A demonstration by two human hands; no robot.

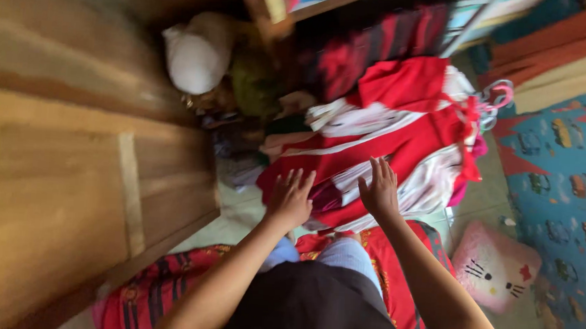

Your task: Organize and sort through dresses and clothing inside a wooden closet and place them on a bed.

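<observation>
Head camera looks steeply down, and I see both my hands flat on a red and white garment point(402, 147) that lies spread on the floor ahead of my knees. My left hand point(289, 199) rests on the garment's near left edge with its fingers spread apart and clamped on nothing. My right hand point(379, 190) lies just beside it on the red cloth next to a white stripe, fingers likewise open and pressing flat. A bundle of pink plastic hangers point(492, 102) sits at the garment's far right edge. Beyond the garment lies a dark red striped cloth point(375, 44), and to its left a white tied bag point(197, 53) rests against a wooden cabinet point(69, 171) that fills the left side. Between the bag and the garment there is a heap of mixed clothes point(256, 108), too blurred for me to tell apart. A pink and white cat-face cushion point(495, 266) lies to my right, beside a blue mat with car prints point(563, 181). I kneel on a red patterned cloth point(156, 288).
</observation>
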